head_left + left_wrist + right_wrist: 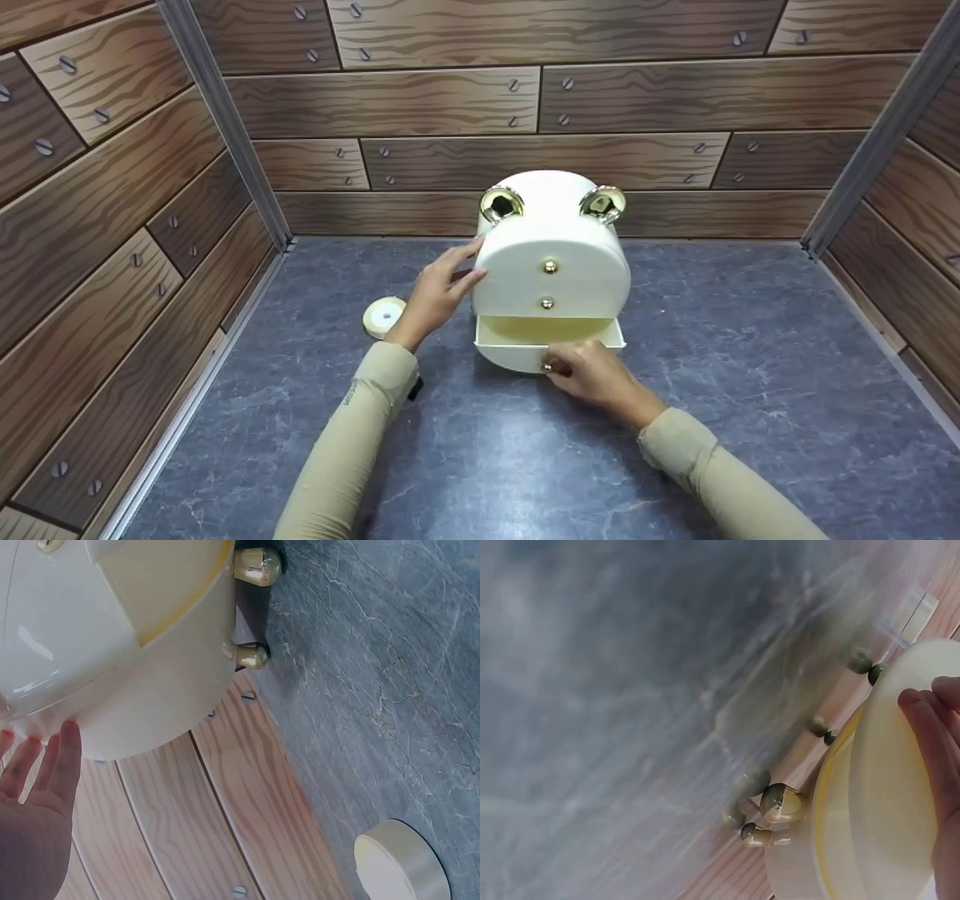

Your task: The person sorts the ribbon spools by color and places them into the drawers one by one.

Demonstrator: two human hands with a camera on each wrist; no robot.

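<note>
A rounded white drawer box (551,217) with two gold ring-shaped ears and gold front knobs stands near the back wall. Its bottom drawer (504,357) is pulled partway out, showing a pale yellow inside. At the small gold knob (548,367) of that drawer, my right hand (596,373) pinches with thumb and curled fingers. Fingers of my left hand (436,292) rest, spread and nearly straight, against the box's left side. In the right wrist view, the drawer front (892,772) fills the right part, and the knob is hidden there.
A small flat round roll (384,315), cream with a white hub, lies on the dark marbled floor left of the box. Gold feet (259,567) lift the box underneath. Wood-plank-patterned walls (450,105) enclose the back and both sides.
</note>
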